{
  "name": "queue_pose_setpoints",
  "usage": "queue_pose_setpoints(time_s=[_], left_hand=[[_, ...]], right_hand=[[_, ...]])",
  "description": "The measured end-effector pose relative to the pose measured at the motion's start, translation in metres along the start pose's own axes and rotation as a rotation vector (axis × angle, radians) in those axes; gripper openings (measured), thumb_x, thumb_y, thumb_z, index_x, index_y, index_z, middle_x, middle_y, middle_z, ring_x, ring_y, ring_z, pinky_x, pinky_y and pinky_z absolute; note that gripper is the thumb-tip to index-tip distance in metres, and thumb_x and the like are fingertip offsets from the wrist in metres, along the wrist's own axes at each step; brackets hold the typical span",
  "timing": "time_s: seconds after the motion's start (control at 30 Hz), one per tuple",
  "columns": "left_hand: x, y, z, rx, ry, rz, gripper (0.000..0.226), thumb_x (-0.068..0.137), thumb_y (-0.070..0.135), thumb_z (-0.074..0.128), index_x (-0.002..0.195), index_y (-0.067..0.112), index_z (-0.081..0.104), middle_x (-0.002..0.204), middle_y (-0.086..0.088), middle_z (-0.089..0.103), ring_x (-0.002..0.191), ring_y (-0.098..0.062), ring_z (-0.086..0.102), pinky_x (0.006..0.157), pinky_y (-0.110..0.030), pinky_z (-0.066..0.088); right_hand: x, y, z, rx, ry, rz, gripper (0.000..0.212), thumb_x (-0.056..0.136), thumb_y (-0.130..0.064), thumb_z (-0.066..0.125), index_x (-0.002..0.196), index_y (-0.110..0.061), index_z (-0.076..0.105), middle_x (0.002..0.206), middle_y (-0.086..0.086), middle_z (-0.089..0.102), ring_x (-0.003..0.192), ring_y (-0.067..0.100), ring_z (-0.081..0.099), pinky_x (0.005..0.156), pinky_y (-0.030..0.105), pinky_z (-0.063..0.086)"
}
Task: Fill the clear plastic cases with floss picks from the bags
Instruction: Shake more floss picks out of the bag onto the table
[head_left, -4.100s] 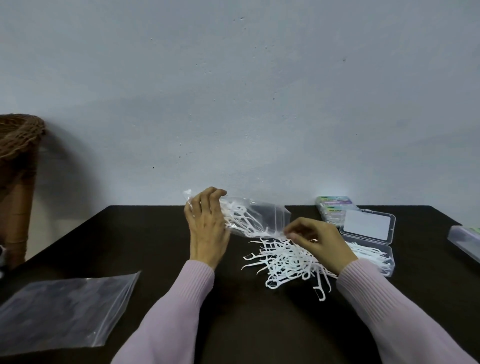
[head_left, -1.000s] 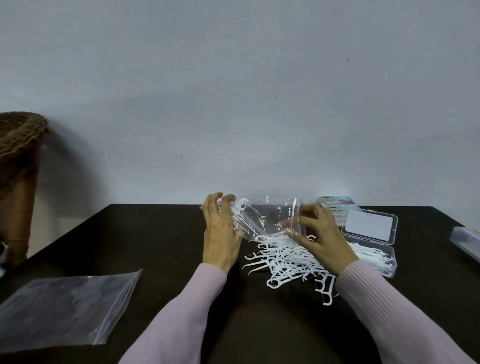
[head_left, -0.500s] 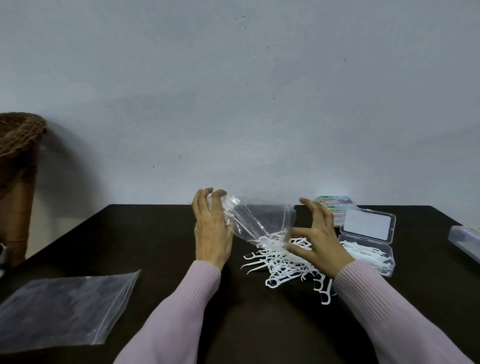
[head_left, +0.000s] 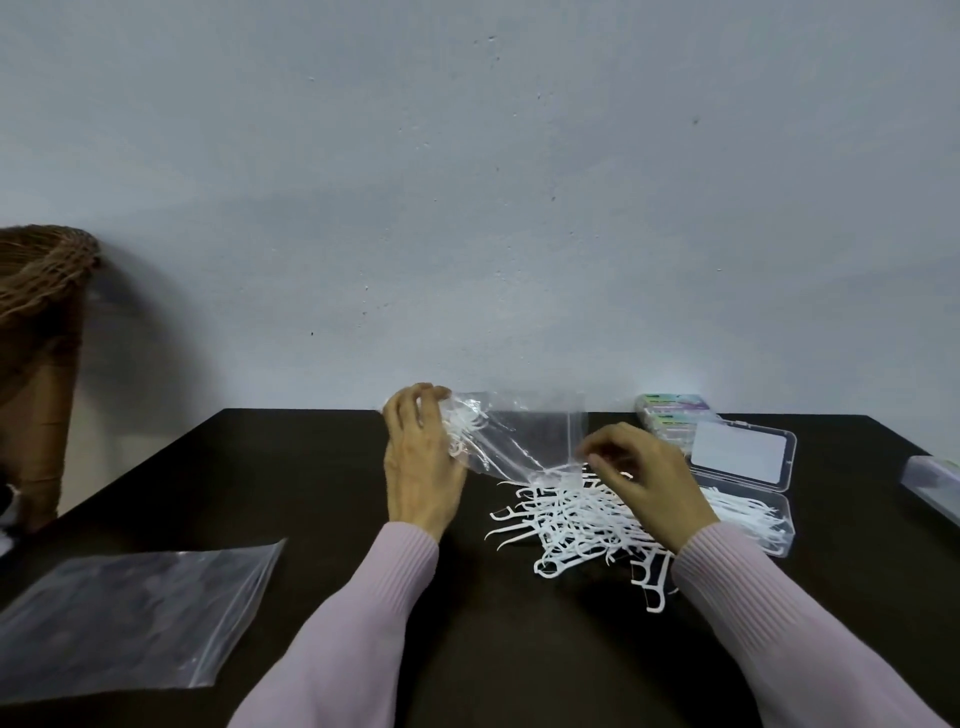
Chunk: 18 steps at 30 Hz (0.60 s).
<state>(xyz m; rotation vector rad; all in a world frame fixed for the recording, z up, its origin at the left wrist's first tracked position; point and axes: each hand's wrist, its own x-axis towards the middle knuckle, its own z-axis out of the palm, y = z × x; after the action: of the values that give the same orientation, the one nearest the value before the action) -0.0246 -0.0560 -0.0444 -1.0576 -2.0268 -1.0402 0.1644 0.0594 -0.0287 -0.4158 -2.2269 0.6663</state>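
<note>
1 open clear case (head_left: 748, 512) sits on the table (head_left: 291, 467) at right, partly loaded w/ floss picks, lid up, so filling is underway, not done. Just left of it lies a loose pile of picks (head_left: 571, 525), approx. most of the bag's load by my guess. The bag (head_left: 519, 441) is held tilted, mouth down over the pile; a few picks cling inside near its top. Left hand (head_left: 423, 462) grips the bag's closed end. Right hand (head_left: 649, 483) hovers over the pile, fingers curled; can't tell if it pinches anything. Behind the case is a stack of closed cases (head_left: 670, 415); 1 more case (head_left: 935, 480) far right, contents unclear. An empty bag (head_left: 130, 618) lies flat at left.
</note>
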Motion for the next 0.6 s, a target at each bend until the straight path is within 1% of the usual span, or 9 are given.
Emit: queue_pose_setpoints(time_s=[0.07, 0.13, 0.17, 0.23, 0.3, 0.37, 0.43, 0.53, 0.6], left_hand=[[-0.003, 0.005, 0.002, -0.015, -0.015, 0.069, 0.064, 0.063, 0.006, 0.081, 0.117, 0.010, 0.049, 0.120, -0.010, 0.048, 0.117, -0.023, 0.038, 0.078, -0.037, 0.057], [-0.004, 0.010, 0.003, -0.028, -0.048, 0.161, 0.073, 0.055, 0.009, 0.086, 0.117, 0.013, 0.046, 0.120, -0.008, 0.048, 0.116, -0.021, 0.036, 0.074, -0.035, 0.058], [-0.005, 0.011, 0.004, -0.024, -0.067, 0.214, 0.076, 0.054, 0.011, 0.087, 0.117, 0.014, 0.045, 0.122, -0.008, 0.048, 0.115, -0.021, 0.035, 0.075, -0.033, 0.058], [-0.006, 0.012, 0.006, -0.007, -0.096, 0.309, 0.079, 0.054, 0.015, 0.088, 0.120, 0.016, 0.043, 0.128, -0.008, 0.044, 0.117, -0.022, 0.033, 0.084, -0.031, 0.053], [-0.006, 0.011, 0.007, 0.025, -0.108, 0.360, 0.089, 0.051, 0.001, 0.084, 0.125, 0.018, 0.039, 0.134, -0.006, 0.035, 0.118, -0.023, 0.030, 0.089, -0.031, 0.049], [-0.004, 0.009, 0.008, 0.050, -0.103, 0.370, 0.100, 0.044, -0.016, 0.075, 0.129, 0.019, 0.036, 0.136, -0.007, 0.030, 0.118, -0.023, 0.029, 0.088, -0.031, 0.050], [-0.003, 0.008, 0.005, 0.032, -0.097, 0.356, 0.103, 0.044, -0.019, 0.074, 0.132, 0.019, 0.035, 0.137, -0.007, 0.029, 0.119, -0.023, 0.029, 0.085, -0.033, 0.053], [-0.001, 0.008, 0.000, 0.020, -0.084, 0.386, 0.099, 0.047, -0.022, 0.072, 0.133, 0.013, 0.035, 0.137, -0.009, 0.040, 0.116, -0.022, 0.033, 0.078, -0.031, 0.058], [0.001, 0.009, -0.004, 0.010, -0.065, 0.426, 0.097, 0.045, -0.028, 0.066, 0.132, 0.005, 0.041, 0.130, -0.009, 0.047, 0.111, -0.021, 0.040, 0.072, -0.032, 0.059]], right_hand=[[0.000, -0.003, 0.000, 0.119, -0.061, 0.016, 0.016, 0.086, -0.008, 0.060, 0.092, -0.023, 0.065, 0.093, -0.006, 0.067, 0.086, 0.008, 0.064, 0.075, 0.011, 0.050], [-0.001, -0.005, 0.003, 0.220, -0.133, 0.040, 0.020, 0.082, -0.019, 0.064, 0.099, -0.030, 0.063, 0.103, -0.009, 0.066, 0.093, 0.003, 0.063, 0.078, 0.012, 0.050], [-0.002, -0.005, 0.003, 0.235, -0.152, 0.047, 0.026, 0.079, -0.026, 0.065, 0.102, -0.035, 0.060, 0.107, -0.012, 0.064, 0.096, 0.000, 0.061, 0.081, 0.011, 0.049], [-0.001, -0.007, 0.001, 0.220, -0.159, 0.058, 0.039, 0.074, -0.032, 0.069, 0.109, -0.038, 0.053, 0.109, -0.019, 0.059, 0.099, -0.009, 0.056, 0.083, 0.004, 0.043], [-0.001, -0.008, -0.002, 0.225, -0.142, 0.066, 0.049, 0.071, -0.034, 0.070, 0.114, -0.036, 0.048, 0.110, -0.024, 0.054, 0.098, -0.019, 0.052, 0.081, -0.002, 0.038], [-0.001, -0.008, -0.003, 0.249, -0.142, 0.080, 0.055, 0.066, -0.039, 0.071, 0.114, -0.041, 0.044, 0.112, -0.027, 0.052, 0.101, -0.021, 0.050, 0.083, -0.001, 0.038], [-0.002, -0.010, -0.004, 0.243, -0.147, 0.078, 0.057, 0.063, -0.042, 0.072, 0.112, -0.046, 0.041, 0.115, -0.029, 0.049, 0.105, -0.020, 0.047, 0.084, 0.000, 0.037], [-0.003, -0.015, -0.004, 0.250, -0.117, 0.046, 0.061, 0.066, -0.031, 0.075, 0.110, -0.048, 0.036, 0.112, -0.036, 0.039, 0.098, -0.035, 0.038, 0.077, -0.010, 0.029], [-0.003, -0.016, -0.005, 0.248, -0.100, 0.020, 0.065, 0.066, -0.030, 0.077, 0.113, -0.048, 0.036, 0.113, -0.037, 0.039, 0.099, -0.035, 0.036, 0.077, -0.011, 0.028]])
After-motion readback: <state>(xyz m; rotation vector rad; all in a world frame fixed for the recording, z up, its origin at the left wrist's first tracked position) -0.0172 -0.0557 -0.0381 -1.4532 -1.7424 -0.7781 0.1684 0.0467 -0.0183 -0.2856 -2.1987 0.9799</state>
